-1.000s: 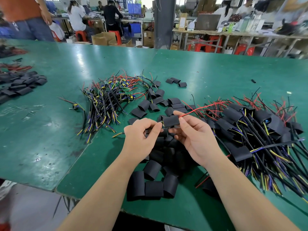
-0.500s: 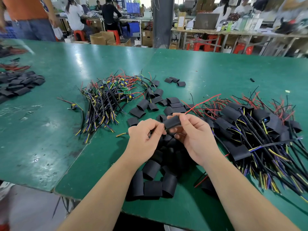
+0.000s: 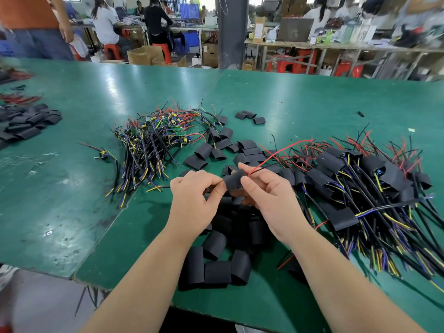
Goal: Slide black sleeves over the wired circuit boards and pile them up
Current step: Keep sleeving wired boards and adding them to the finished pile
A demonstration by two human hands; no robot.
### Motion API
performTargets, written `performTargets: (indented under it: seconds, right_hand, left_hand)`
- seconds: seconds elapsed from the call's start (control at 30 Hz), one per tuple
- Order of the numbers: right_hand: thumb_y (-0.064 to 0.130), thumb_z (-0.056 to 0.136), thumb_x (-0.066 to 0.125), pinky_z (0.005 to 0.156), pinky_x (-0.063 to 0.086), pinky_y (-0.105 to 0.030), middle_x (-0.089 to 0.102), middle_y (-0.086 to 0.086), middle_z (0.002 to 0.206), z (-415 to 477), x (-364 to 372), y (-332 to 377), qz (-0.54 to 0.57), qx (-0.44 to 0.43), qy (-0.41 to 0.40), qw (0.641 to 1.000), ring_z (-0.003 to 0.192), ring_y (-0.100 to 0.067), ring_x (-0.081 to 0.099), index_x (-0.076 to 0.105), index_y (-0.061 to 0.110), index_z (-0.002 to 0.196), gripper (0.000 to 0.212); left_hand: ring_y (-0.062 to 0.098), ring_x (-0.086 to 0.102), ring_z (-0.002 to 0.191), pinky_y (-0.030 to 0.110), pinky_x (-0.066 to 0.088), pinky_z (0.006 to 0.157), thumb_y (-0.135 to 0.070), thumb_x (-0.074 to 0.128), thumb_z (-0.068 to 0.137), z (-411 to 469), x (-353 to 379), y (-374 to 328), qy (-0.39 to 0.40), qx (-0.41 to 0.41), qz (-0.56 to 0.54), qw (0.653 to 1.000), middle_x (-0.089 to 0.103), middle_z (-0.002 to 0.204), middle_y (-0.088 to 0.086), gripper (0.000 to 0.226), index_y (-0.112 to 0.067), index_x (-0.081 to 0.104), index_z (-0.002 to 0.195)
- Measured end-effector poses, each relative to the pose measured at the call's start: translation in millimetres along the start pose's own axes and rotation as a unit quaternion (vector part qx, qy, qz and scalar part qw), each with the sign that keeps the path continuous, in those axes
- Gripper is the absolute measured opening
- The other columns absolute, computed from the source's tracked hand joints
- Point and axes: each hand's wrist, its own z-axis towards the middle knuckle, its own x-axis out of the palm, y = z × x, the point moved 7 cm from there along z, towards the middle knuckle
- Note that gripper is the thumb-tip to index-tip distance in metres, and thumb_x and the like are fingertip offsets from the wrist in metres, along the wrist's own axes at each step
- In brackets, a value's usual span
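My right hand (image 3: 271,195) pinches a black sleeve (image 3: 233,180) held above the green table (image 3: 300,111). A red wire (image 3: 281,150) and a black one run out of the sleeve's right end. My left hand (image 3: 195,198) grips the cable at the sleeve's left end; the board inside is hidden. Bare wired circuit boards (image 3: 153,145) lie in a heap to the left. Sleeved boards (image 3: 360,186) are piled on the right. Loose black sleeves (image 3: 221,258) lie under and in front of my hands.
More empty sleeves (image 3: 245,150) are scattered behind my hands, and three lie apart (image 3: 249,116) farther back. Another heap of sleeves (image 3: 26,123) sits at the far left. The table's near edge (image 3: 79,276) is close. People work at benches behind.
Both hands have lifted slightly and the sleeve has slid further along the wires, with the red wire now arching up to the right.
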Motion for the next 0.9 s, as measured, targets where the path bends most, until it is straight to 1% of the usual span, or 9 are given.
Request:
performTargets:
  seconds: [0.23,0.3,0.4,0.47,0.57,0.67,0.77,0.83,0.9]
  right_hand:
    - [-0.004,0.087,0.063,0.082,0.053,-0.023,0.073,-0.007,0.102,-2,7,-1,-0.039,0.005,0.015,0.999,0.087,-0.012,0.064,0.059,0.026,0.118,0.043]
    - [-0.006,0.085,0.065,0.079,0.052,-0.025,0.07,-0.011,0.099,-2,9,0,-0.022,0.009,0.017,1.0,0.084,-0.014,0.061,0.059,0.03,0.118,0.049]
    - [-0.011,0.083,0.063,0.087,0.053,-0.033,0.065,0.0,0.079,-1,8,7,0.028,-0.003,-0.008,1.0,0.079,-0.015,0.061,0.063,0.027,0.117,0.051]
    - [-0.011,0.08,0.063,0.078,0.057,-0.034,0.057,0.004,0.066,0,4,17,0.127,0.005,-0.049,0.991,0.071,-0.017,0.064,0.064,0.02,0.117,0.048]
    - [-0.008,0.078,0.061,0.057,0.055,-0.023,0.062,-0.008,0.076,1,-17,40,0.252,-0.008,-0.123,0.96,0.071,-0.024,0.07,0.056,0.014,0.108,0.037]
    - [-0.004,0.087,0.058,0.052,0.049,-0.018,0.065,-0.007,0.074,-1,-59,68,0.274,-0.091,-0.196,0.937,0.072,-0.022,0.071,0.052,0.015,0.09,0.02]
    - [0.004,0.087,0.063,0.054,0.044,-0.021,0.062,0.0,0.065,-9,-99,95,0.192,-0.204,-0.264,0.923,0.067,-0.018,0.067,0.056,0.016,0.081,0.015]
    - [0.016,0.085,0.069,0.054,0.047,-0.025,0.065,0.007,0.064,-19,-125,109,0.041,-0.257,-0.347,0.901,0.065,-0.015,0.067,0.062,0.022,0.08,0.01]
    - [0.037,0.085,0.067,0.063,0.053,-0.033,0.068,0.012,0.072,-27,-153,122,-0.169,-0.253,-0.409,0.86,0.068,-0.009,0.065,0.067,0.03,0.081,0.008]
  left_hand:
    - [0.013,0.05,0.064,0.057,0.042,0.069,-0.021,0.063,0.083,1,-3,-2,-0.009,0.0,-0.006,1.0,0.055,0.064,-0.011,0.013,-0.019,0.066,0.07]
    - [0.013,0.051,0.065,0.056,0.042,0.071,-0.023,0.063,0.081,0,-1,-3,-0.004,-0.005,-0.003,1.0,0.054,0.064,-0.013,0.012,-0.019,0.066,0.07]
    - [0.014,0.054,0.066,0.058,0.043,0.071,-0.031,0.063,0.082,1,2,-8,0.01,-0.003,-0.021,1.0,0.056,0.064,-0.013,0.017,-0.019,0.067,0.07]
    - [0.014,0.059,0.069,0.058,0.045,0.073,-0.045,0.062,0.08,1,0,-8,0.012,-0.015,-0.052,0.998,0.061,0.068,-0.011,0.021,-0.026,0.067,0.074]
    - [0.008,0.06,0.072,0.056,0.045,0.08,-0.056,0.06,0.074,1,-6,-2,-0.004,-0.041,-0.068,0.997,0.064,0.071,-0.011,0.015,-0.042,0.059,0.078]
    - [0.008,0.056,0.069,0.058,0.043,0.081,-0.051,0.047,0.083,1,-11,7,-0.03,-0.071,-0.076,0.994,0.063,0.071,-0.011,0.025,-0.033,0.062,0.076]
    - [0.003,0.053,0.064,0.058,0.043,0.081,-0.043,0.037,0.091,0,-11,16,-0.047,-0.102,-0.08,0.99,0.06,0.069,-0.009,0.027,-0.037,0.06,0.078]
    - [0.008,0.055,0.07,0.056,0.043,0.082,-0.034,0.036,0.093,0,-11,22,-0.057,-0.123,-0.056,0.989,0.06,0.072,-0.009,0.026,-0.039,0.058,0.08]
    - [0.017,0.058,0.081,0.053,0.041,0.088,-0.03,0.035,0.095,0,-11,30,-0.065,-0.147,-0.027,0.987,0.062,0.078,-0.01,0.027,-0.033,0.06,0.084]
